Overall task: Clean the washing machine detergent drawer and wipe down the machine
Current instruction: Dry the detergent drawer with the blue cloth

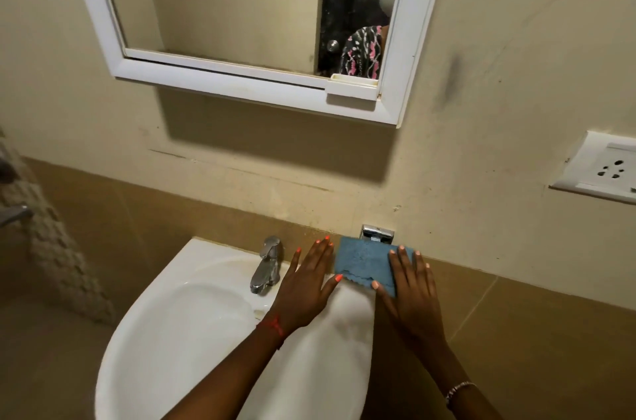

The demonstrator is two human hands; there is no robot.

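Two forearms reach in from the near edge over a white sink (347, 333). A red thread (273, 326) circles the left wrist and a beaded bracelet (457, 388) the right.

The left hand (306, 285) lies flat on the sink's back rim. Its grip is wide, fingers straight and spread, and it holds nothing. Its thumb is just beside the near left corner of the blue cloth (364, 261).

The right hand (409, 289) is also flat, its grip wide. Straight fingers press on the right part of the cloth and the thumb rests on the cloth's scalloped near edge.

The cloth is spread on the back right of the rim. Its far edge runs up to the wall under a chrome bracket (377, 233).

A chrome tap (266, 264) stands just left of the left hand. The basin lies open below it, and bare rim shows between the arms.

Brown tile runs behind the sink, with scuffed, streaked cream wall (481, 92) above. A knobbly beige fabric (51, 247) hangs at the far left.

On the wall are a white socket (602, 168) to the right and a white-framed mirror (223, 6) above, which reflects a black-and-pink patterned garment.
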